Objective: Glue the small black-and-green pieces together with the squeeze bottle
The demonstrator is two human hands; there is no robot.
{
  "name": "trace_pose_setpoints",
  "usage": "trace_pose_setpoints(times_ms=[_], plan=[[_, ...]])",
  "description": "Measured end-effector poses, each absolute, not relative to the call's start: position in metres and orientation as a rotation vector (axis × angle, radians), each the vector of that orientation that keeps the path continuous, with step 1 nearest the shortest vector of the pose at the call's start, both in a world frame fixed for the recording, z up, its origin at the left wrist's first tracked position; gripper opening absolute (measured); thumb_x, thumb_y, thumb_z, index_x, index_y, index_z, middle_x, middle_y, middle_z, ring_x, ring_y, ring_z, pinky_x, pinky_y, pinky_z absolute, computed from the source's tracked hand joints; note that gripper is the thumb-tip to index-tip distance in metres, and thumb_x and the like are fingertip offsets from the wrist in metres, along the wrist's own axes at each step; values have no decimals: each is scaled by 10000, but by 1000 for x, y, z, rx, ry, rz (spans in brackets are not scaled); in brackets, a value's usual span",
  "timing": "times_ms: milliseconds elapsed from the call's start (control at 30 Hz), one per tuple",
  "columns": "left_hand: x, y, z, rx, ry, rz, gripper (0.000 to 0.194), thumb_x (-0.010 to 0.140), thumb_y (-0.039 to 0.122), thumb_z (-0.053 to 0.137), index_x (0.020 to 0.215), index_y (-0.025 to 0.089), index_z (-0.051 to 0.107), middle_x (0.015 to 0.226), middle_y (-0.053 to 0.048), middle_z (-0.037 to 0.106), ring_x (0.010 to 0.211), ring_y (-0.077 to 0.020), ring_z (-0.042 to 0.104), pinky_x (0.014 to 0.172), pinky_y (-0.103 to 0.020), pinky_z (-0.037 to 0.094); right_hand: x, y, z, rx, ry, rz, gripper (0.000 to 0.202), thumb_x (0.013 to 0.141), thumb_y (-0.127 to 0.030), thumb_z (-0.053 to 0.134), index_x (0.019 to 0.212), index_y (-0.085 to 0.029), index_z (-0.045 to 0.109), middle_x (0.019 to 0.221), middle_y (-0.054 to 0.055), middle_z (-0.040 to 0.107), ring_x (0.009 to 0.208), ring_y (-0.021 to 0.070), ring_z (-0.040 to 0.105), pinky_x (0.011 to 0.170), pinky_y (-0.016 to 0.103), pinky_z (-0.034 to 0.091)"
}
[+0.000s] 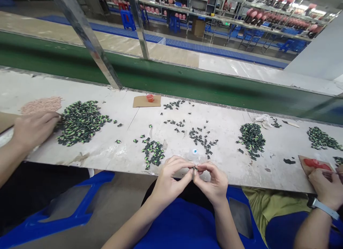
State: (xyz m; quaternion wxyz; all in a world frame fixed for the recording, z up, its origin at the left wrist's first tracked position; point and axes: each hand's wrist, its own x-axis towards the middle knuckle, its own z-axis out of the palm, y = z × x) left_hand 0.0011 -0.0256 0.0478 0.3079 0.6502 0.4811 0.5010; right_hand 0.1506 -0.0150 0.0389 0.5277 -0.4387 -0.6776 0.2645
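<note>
My left hand [174,179] and my right hand [213,179] meet at the table's near edge. Between the thumbs and forefingers of both is one small dark piece with green marks [195,168]. Just beyond the fingertips sits a small whitish object with a blue centre [195,151]. To the left of my hands lies a loose pile of black and green pieces [153,153]. Plain dark pieces [199,137] are scattered past my hands. Farther back, a small red cup [150,97] stands on a brown card [138,102].
A person's hand [34,129] rests by a big black-green pile [80,122] at left, near pink pieces [43,105]. At right, another person's hands [325,184] work by a card with red material [316,164]. A metal post [88,41] rises behind the white table [118,156].
</note>
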Motion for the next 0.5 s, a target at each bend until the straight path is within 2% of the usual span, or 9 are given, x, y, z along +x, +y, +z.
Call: trace_pose_setpoints(times_ms=[67,133,200,267,367,433,500], plan=[[3,-27,48,1721,1252,1274,207,821,162,627,1005,225,701,840,-41,746,854,-200,679,798,-346,556,160,-14,41,-1014,-1696,676,129,735,-136,661,820,-227,694,648,3,680,558,140,617,536,279,540],[4,-30,50,1703,1213,1173,416,823,183,647,1232,235,590,864,-31,750,924,-202,684,847,-342,553,174,-11,41,-1009,-1715,708,139,744,-134,661,826,-232,714,655,9,684,573,150,623,546,289,532],[2,-31,52,1706,1177,1098,544,825,203,660,1340,240,488,887,-23,754,958,-195,685,866,-330,552,192,-5,36,-1069,-1635,695,114,743,-152,670,806,-228,727,685,27,699,610,167,639,566,304,531],[-5,-29,53,1749,1196,1110,420,848,218,636,1261,235,558,925,-32,749,945,-189,686,858,-321,553,215,5,26,-1218,-1457,643,45,729,-216,692,754,-214,729,710,49,710,655,192,655,596,326,538],[-25,-18,43,1812,1386,1196,179,886,247,578,1029,212,680,981,-59,732,965,-207,668,863,-349,545,251,26,8,-1515,-1146,541,181,641,-343,737,723,-182,723,726,75,725,666,219,666,669,379,551],[-42,-7,29,1852,1592,1217,173,895,248,548,965,213,701,976,-62,734,1040,-245,632,885,-396,525,267,37,0,-1670,-1016,476,278,616,-402,721,752,-160,728,748,101,729,694,245,675,703,403,548],[-56,4,12,1917,1784,1211,177,885,237,539,915,215,711,913,-62,740,1029,-278,607,879,-437,503,273,43,-2,-1811,-1003,425,356,618,-431,704,815,-137,738,757,122,727,697,262,674,710,420,543]])
